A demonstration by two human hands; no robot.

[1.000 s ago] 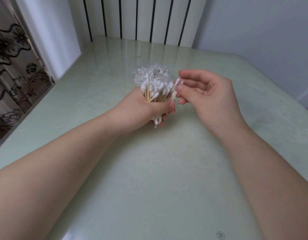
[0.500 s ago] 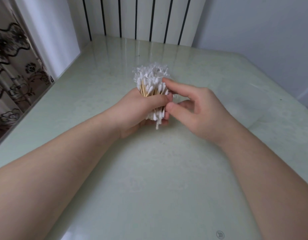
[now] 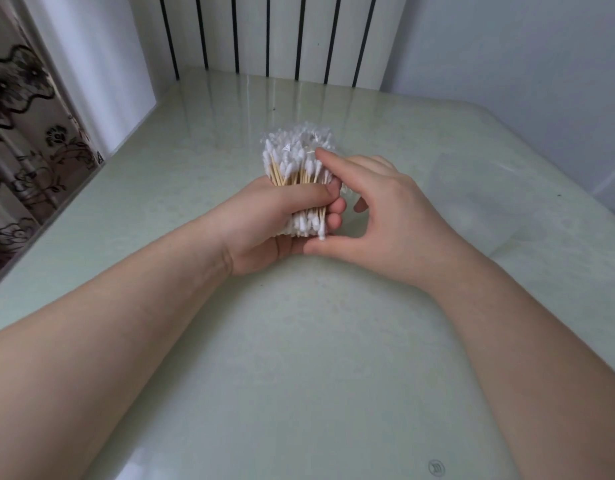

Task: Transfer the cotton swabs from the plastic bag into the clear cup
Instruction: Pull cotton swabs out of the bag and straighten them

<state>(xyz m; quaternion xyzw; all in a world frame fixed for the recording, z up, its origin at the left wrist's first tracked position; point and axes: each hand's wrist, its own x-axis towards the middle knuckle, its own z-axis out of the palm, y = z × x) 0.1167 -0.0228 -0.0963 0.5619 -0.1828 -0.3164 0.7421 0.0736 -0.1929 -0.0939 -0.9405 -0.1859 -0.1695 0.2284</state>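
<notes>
Over the desk (image 3: 299, 358), likely light, easy-to-snap cotton swabs (image 3: 292, 169) are gripped mid-stick by the left hand (image 3: 264, 220), tips pinched from three o'clock by the right hand (image 3: 392, 216).

No legible words or numbers anywhere. Small round stamped emblem (image 3: 436, 468) on surface (image 3: 299, 358), near right; characters inside too small to read. Tiny dark A-like mark (image 3: 99, 156) at surface's far-left edge, uncertain.

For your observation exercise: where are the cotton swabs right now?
Head view, centre, above the table: the left hand grips the cotton swabs; the right hand pinches their ends from the right.
</notes>
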